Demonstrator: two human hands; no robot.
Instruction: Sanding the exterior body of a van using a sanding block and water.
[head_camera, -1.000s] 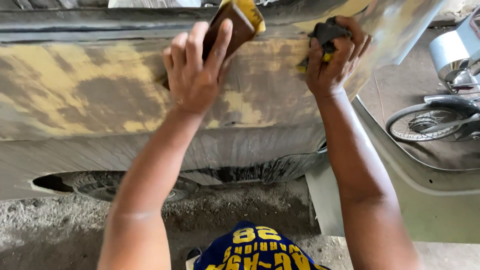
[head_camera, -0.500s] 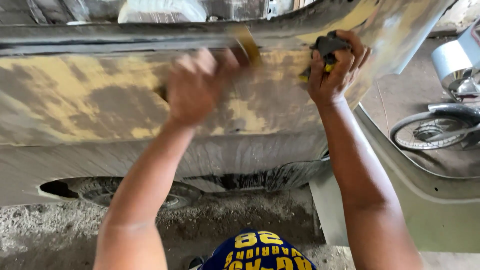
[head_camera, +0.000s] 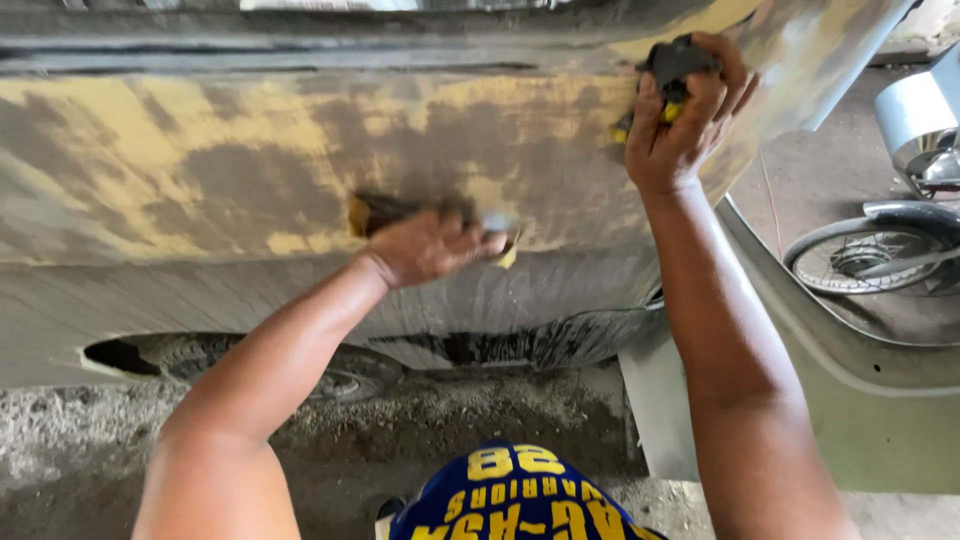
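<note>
**Sanding sheet flat on filler-patched panel**

Left hand (head_camera: 432, 245), blurred, fingers pressed together flat over a thin brown-and-yellow abrasive sheet (head_camera: 372, 212) against the grey, yellow-filler-patched car body panel (head_camera: 200, 170). Sheet judged light, floppy, gritty: hold by palm pressure. Right hand (head_camera: 685, 110) clenched around a dark crumpled pad (head_camera: 672, 62) at the panel's upper edge.

Dirt floor (head_camera: 400, 440) ran across lower frame — grey, gritty, rubble-strewn at lower left. Tyre (head_camera: 330, 372) rested on it at lower centre-left, under car body panel. Smoother concrete at right edge — motorcycle wheel (head_camera: 860, 262) stood there.
</note>
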